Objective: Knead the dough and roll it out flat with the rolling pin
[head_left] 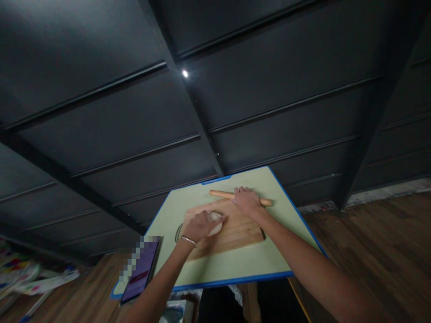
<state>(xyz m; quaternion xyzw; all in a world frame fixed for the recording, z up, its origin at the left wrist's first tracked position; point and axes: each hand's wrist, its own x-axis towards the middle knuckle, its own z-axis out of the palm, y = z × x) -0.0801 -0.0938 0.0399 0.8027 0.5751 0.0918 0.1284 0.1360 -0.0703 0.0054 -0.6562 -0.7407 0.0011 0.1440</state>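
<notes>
A wooden cutting board [235, 231] lies on a small pale green table with a blue edge. My left hand [198, 226], with a bangle at the wrist, holds a flat round piece of dough [215, 224] on the left part of the board. Its fingers and thumb reach around the dough's edge and cover part of it. At the board's far edge, my right hand [247, 202] is closed over the middle of a wooden rolling pin [220, 194]. Both ends of the pin stick out past the fingers.
The table [235, 269] stands close to a dark panelled wall [134, 112]. On its left side lies a tablet [143, 273]. A metal handle [178, 232] shows at the board's left end. Wooden floor [380, 242] extends to the right, and colourful clutter [37, 278] lies at far left.
</notes>
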